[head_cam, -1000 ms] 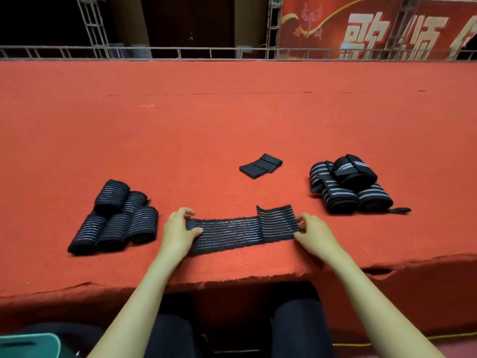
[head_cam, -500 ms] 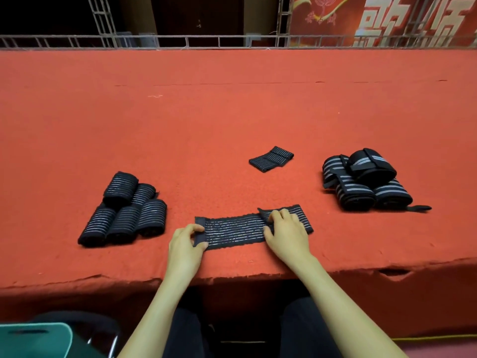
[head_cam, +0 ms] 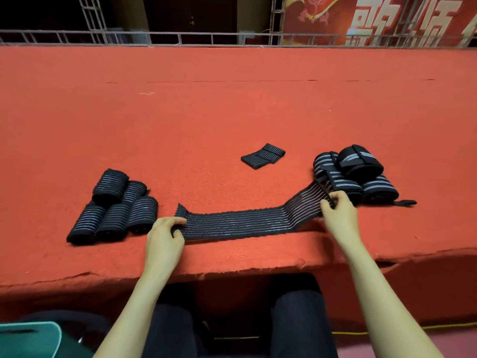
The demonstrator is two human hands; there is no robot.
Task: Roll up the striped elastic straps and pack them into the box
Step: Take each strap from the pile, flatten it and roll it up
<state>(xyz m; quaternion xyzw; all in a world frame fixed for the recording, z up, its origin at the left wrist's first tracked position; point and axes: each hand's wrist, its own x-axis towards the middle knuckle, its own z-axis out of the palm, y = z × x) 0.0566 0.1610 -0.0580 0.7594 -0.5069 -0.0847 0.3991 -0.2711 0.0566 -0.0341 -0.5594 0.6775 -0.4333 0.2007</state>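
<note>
Head: strap [head_cam: 240, 224] blurry near R hand [head_cam: 338, 211]

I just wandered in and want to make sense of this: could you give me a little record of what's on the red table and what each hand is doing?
Surface: red cloth table
Left hand: pinches left end of the stretched strap
Right hand: pinches its right end, raised off the table
Left pile: rolled straps, thin stripes
Right pile: wide-striped rolls
Farther back: folded strap, lying alone
Box: none clearly in view
</note>
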